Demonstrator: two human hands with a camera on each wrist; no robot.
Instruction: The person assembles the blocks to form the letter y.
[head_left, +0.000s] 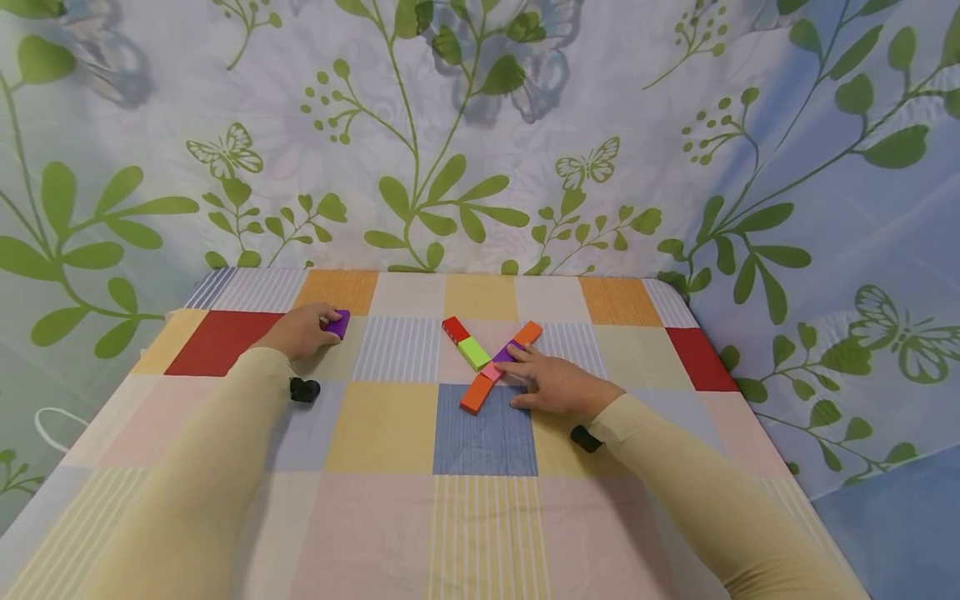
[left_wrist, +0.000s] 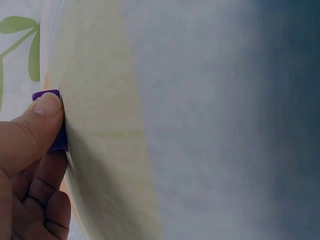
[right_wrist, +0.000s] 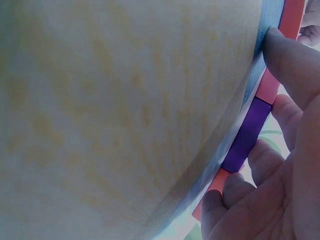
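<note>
On the table, flat blocks form a Y-like figure. Its long diagonal runs from a lower orange block (head_left: 476, 393) through a pink block (head_left: 491, 371) and a purple block (head_left: 509, 351) to an upper orange block (head_left: 528, 334). A lime green block (head_left: 473, 353) and a red block (head_left: 454, 329) make the upper-left branch. My right hand (head_left: 558, 385) rests its fingertips along the diagonal, at the purple and pink blocks, with the thumb apart from the fingers. At the left, my left hand (head_left: 302, 331) pinches another purple block (head_left: 341, 324) between thumb and fingers.
A patchwork-patterned cloth (head_left: 382, 517) covers the table. Behind it hangs a leaf-and-butterfly curtain (head_left: 480, 125), which continues down the right side. Black wrist devices (head_left: 304, 390) sit under both forearms. At the left edge hangs a white cord (head_left: 48, 429).
</note>
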